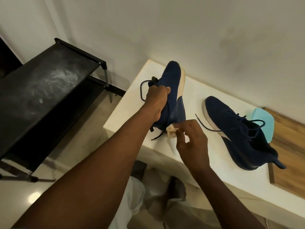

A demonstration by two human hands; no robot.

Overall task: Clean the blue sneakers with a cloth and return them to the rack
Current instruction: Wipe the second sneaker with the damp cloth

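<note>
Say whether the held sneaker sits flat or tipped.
Tipped: the left hand grips the sneaker on its side, white sole facing right.

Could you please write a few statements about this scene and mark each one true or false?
1. The left hand grips a blue sneaker. True.
2. The right hand holds a brush. False: its fingers pinch a pale cloth at the sneaker's heel.
3. The second sneaker lies on the white table. True.
4. Both sneakers are already put away. False: neither is on the black rack.
</note>
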